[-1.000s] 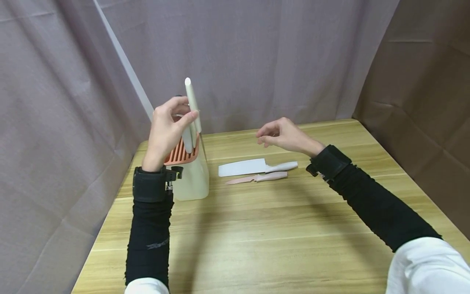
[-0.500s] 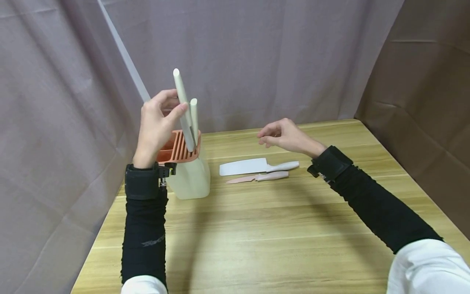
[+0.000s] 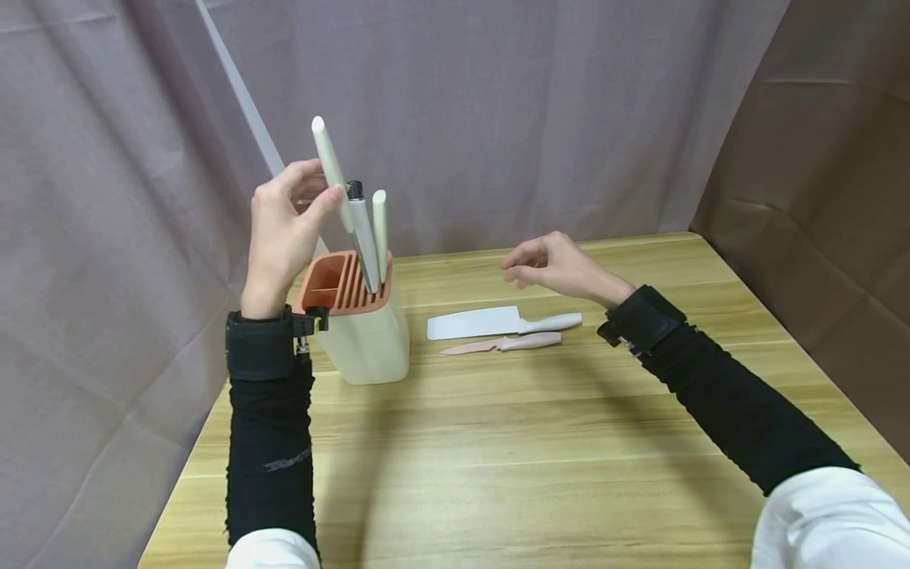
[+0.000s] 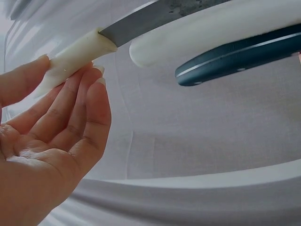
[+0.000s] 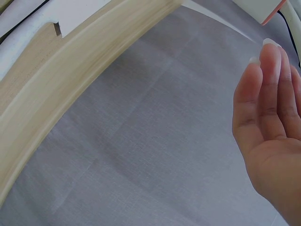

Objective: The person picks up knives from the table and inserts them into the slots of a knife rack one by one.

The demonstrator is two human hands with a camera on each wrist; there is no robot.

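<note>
My left hand (image 3: 284,221) pinches the cream handle of a knife (image 3: 329,170) whose blade slants down into the cream knife block (image 3: 366,340) with an orange slotted top (image 3: 341,284). In the left wrist view the fingers (image 4: 80,99) hold that handle (image 4: 77,56) near the steel blade. A dark-handled tool (image 3: 361,229) and a second cream handle (image 3: 380,233) stand in the block's slots. My right hand (image 3: 550,265) hovers loose and empty above the table, over a white cleaver (image 3: 498,322) and a pink knife (image 3: 501,344) lying flat.
The wooden table (image 3: 540,450) ends at grey curtains on the left and at the back, and a brown curtain on the right. The block stands near the table's back-left corner. Both forearms wear black sleeves with wrist straps.
My left hand has moved up and to the left with the cream-handled knife, drawing it further out of the block and uncovering the two other handles. The right hand has barely shifted.
</note>
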